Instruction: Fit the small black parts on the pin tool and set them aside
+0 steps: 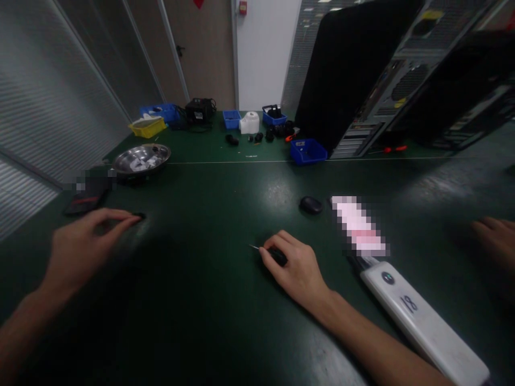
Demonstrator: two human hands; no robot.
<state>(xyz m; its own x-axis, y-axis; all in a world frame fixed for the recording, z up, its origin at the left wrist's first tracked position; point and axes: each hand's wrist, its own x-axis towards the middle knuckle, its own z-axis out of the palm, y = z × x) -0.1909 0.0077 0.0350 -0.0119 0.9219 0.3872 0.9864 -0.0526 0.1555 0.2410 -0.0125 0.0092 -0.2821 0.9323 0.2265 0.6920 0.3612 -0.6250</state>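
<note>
My left hand [86, 241] is at the left over the green table, thumb and fingers pinched on a small black piece [140, 215]. The piece is too small and dark to name. Near the middle, my right hand [295, 262] is closed around the dark handle of a screwdriver [277, 256], its thin metal shaft pointing left. Beyond that hand lies a black computer mouse [311, 205], apart from it. To its right are a phone-like slab with a blurred-out screen [358, 225] and a white power bank marked 18 [422, 316].
A metal bowl [142, 161] holding white scraps stands at the left, beside a dark flat item [88, 195]. Blue bins [308, 152], a yellow tray [148, 127] and a white device [250, 123] line the back. Computer cases [362, 80] stand back right. Another person's hand [497, 238] rests far right.
</note>
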